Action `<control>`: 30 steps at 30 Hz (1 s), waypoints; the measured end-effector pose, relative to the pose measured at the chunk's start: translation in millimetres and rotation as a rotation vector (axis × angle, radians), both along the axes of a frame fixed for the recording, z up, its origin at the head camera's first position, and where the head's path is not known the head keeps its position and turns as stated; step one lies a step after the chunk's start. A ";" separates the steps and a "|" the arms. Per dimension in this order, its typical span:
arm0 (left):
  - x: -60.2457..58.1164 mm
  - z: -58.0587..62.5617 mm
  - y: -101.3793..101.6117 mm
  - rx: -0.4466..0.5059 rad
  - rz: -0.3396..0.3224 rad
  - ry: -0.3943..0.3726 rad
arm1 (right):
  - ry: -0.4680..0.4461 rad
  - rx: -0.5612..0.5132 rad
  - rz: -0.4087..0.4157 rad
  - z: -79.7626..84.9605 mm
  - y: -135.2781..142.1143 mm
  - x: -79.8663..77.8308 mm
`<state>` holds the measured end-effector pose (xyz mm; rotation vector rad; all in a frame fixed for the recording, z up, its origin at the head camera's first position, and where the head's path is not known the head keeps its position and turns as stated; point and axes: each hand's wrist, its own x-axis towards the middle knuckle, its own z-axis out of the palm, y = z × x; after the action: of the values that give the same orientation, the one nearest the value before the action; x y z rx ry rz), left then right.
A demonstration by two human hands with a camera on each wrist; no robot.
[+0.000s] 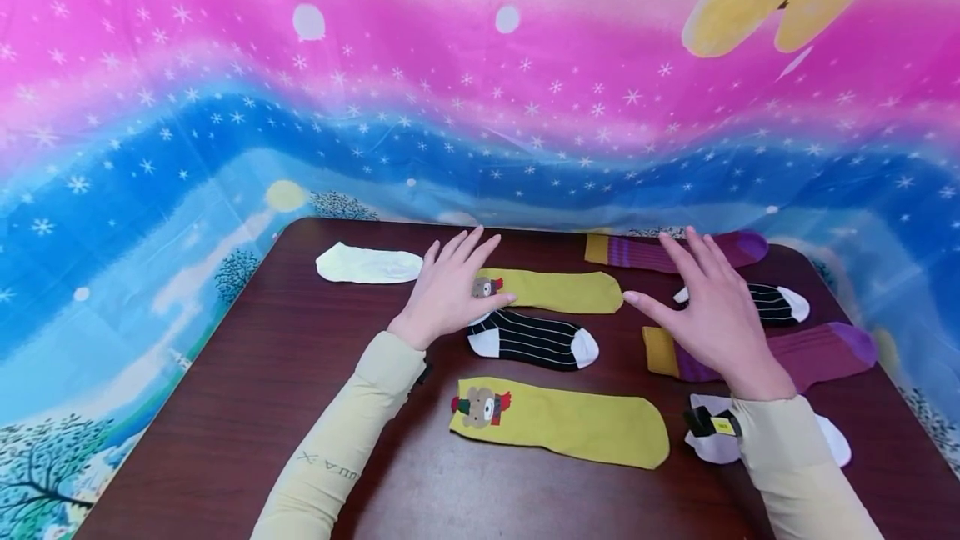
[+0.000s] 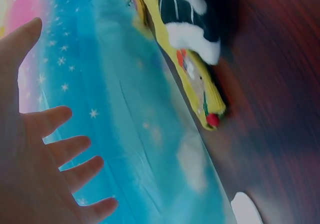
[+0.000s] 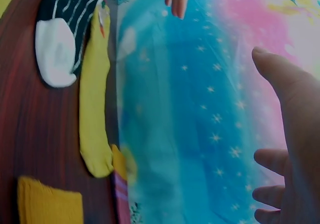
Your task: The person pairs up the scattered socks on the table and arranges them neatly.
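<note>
My left hand (image 1: 447, 286) is held up with its fingers spread, overlapping the far yellow bear sock (image 1: 562, 290) in the head view. Fingers apart and holding nothing, my right hand (image 1: 712, 307) hovers in front of the purple sock with a mustard cuff (image 1: 810, 357) and a striped black sock (image 1: 776, 304), hiding part of both. Between the hands lies another black striped sock (image 1: 536, 340) with white heel and toe. Nearer me is a second yellow bear sock (image 1: 585, 426). My right sleeve partly covers a pale sock (image 1: 716, 448).
A white sock (image 1: 367, 263) lies at the far left of the dark brown table (image 1: 247, 407). At the back right edge is another purple sock (image 1: 660, 252). A printed cloth backdrop (image 1: 465, 107) hangs right behind the table.
</note>
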<state>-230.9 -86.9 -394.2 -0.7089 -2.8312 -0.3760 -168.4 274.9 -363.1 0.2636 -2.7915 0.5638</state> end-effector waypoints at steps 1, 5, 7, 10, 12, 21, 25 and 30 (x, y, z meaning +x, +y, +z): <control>0.2 -0.1 1.6 -0.004 -0.005 0.007 | 0.000 -0.002 -0.002 1.4 2.3 1.4; 2.5 0.3 7.6 -0.007 -0.022 0.024 | -0.004 -0.018 -0.009 6.4 12.1 7.9; 4.6 0.4 10.9 -0.005 -0.029 0.031 | -0.004 -0.020 -0.014 8.1 16.9 11.1; 9.0 -0.3 17.2 -0.001 -0.059 0.040 | -0.001 -0.021 -0.028 9.3 23.8 16.0; 12.5 -1.5 22.3 -0.002 -0.089 0.048 | 0.000 -0.015 -0.040 9.4 27.7 19.4; 25.2 -6.0 47.8 -0.034 -0.190 0.080 | -0.022 -0.010 -0.085 11.8 44.9 32.9; 30.2 -4.2 57.4 -0.039 -0.218 0.091 | -0.022 -0.010 -0.107 16.7 54.1 37.4; 38.4 -1.9 69.3 -0.040 -0.272 0.108 | -0.052 -0.004 -0.146 23.4 64.6 42.8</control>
<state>-192.5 -17.6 -396.1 -1.0921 -2.6524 -0.3126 -125.6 339.4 -339.7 0.0436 -2.8291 0.5490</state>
